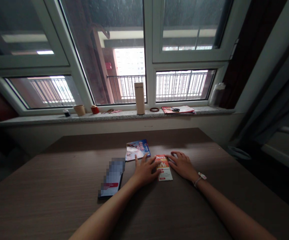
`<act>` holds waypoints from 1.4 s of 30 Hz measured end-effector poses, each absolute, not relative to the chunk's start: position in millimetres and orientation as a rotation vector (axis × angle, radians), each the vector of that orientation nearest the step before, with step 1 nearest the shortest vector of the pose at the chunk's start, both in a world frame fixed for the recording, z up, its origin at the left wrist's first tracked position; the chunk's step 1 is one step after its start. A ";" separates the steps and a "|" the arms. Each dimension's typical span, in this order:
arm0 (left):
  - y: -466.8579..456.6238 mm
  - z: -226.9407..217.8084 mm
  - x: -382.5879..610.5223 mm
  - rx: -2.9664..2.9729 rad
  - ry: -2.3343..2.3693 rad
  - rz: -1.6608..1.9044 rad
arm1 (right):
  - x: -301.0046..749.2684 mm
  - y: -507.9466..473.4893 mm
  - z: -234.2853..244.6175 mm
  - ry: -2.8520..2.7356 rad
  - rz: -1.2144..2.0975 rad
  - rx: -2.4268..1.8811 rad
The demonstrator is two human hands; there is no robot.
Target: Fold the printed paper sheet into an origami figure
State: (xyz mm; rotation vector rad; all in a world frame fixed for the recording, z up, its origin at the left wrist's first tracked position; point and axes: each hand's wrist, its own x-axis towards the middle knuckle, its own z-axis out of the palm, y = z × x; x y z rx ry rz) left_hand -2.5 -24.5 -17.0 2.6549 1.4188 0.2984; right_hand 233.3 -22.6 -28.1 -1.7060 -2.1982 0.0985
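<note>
A small orange and white leaflet (164, 174) lies flat on the brown table between my hands. My left hand (145, 170) rests with its fingers spread, its thumb and a fingertip at the leaflet's left edge and the other fingers near a blue picture booklet (137, 150). On the other side, my right hand (183, 165) has its fingers stretched out, the index fingertip at the leaflet's upper right edge; a bracelet circles that wrist. Neither hand grips anything. Left of my left forearm lies a phone (111, 180), its screen partly blurred out.
The table (46, 176) reaches towards a stone windowsill (124, 116). Along the sill stand a beige flask (139, 98), a paper cup (79, 110), a red thread spool (94, 109), a dark ring (154, 109) and papers (184, 109) with scissors (175, 110) on top.
</note>
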 end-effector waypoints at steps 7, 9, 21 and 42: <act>-27.4 -13.5 -3.9 2.657 1.403 0.286 | 243.3 -20.6 -32.5 -2.194 0.206 -1.619; -28.0 -12.4 -4.3 2.655 1.395 0.278 | 247.4 -20.4 -32.7 -2.187 0.261 -1.564; -28.2 -9.7 -3.6 2.641 1.392 0.253 | 240.2 -17.9 -31.7 -2.131 0.239 -1.664; -26.6 -14.6 -4.5 2.643 1.395 0.285 | 239.9 -17.7 -34.3 -2.129 0.178 -1.616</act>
